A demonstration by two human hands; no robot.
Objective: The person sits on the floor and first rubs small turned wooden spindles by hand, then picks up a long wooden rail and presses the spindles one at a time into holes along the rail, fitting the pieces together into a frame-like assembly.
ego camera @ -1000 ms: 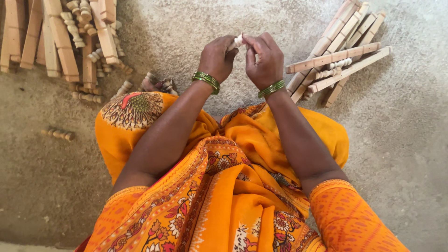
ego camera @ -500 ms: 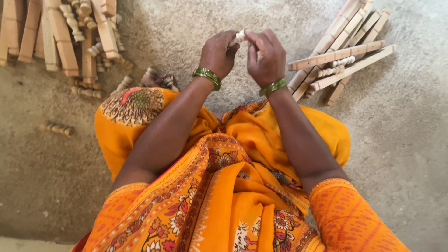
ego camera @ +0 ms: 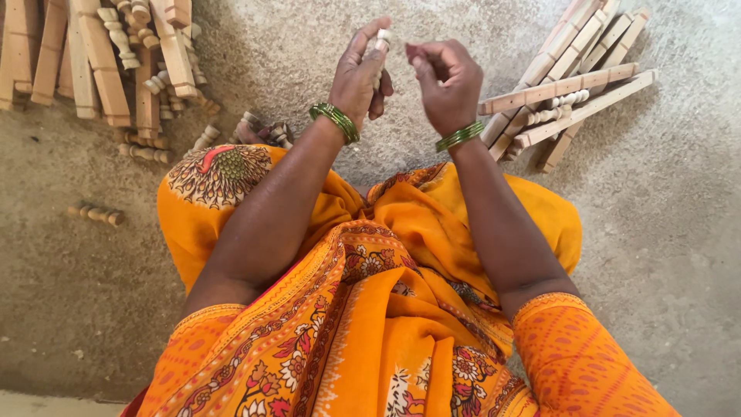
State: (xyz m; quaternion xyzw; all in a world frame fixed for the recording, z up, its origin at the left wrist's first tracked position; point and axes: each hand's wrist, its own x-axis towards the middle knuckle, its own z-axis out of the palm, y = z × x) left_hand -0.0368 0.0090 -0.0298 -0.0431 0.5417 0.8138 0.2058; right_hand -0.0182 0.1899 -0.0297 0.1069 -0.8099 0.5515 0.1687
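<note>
Fingers of the left hand [ego camera: 356, 77] pinch a small pale turned peg [ego camera: 380, 45] upright, while the right hand [ego camera: 448, 81] hangs just beside it, loosely curled and holding nothing that shows. Work looks well along: drilled wooden slats [ego camera: 567, 85] lie stacked beyond the right hand (one seems to carry a peg already), yet a large heap of slats and spindles [ego camera: 108, 54] waits beyond the left hand. The peg's lower end is hidden, and both piles run off the frame.
</note>
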